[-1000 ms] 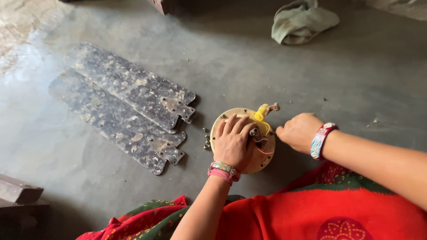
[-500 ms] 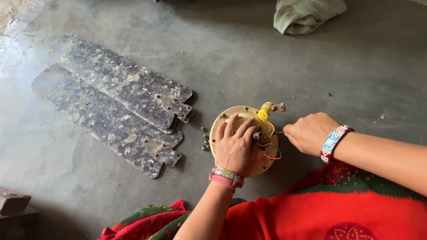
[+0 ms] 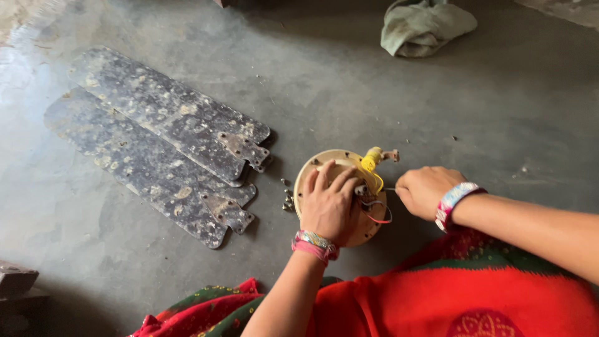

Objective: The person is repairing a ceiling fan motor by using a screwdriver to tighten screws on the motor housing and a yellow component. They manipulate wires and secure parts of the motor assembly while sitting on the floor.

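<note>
round cream fan motor housing (image 3: 312,175) lain on grey floor (image 3: 349,93) | left hand (image 3: 329,203) pressed flat on it, fingers spread | right hand (image 3: 424,189) closed just beside its right edge, thin tool pinched | two worn fan blades (image 3: 162,143) stacked to the left | small screws (image 3: 287,200) beside housing

My left hand (image 3: 327,209) carries pink and multicoloured beaded bangles at the wrist, my right hand (image 3: 424,190) a white, blue and pink beaded band, above red cloth with green patterned border.
</note>
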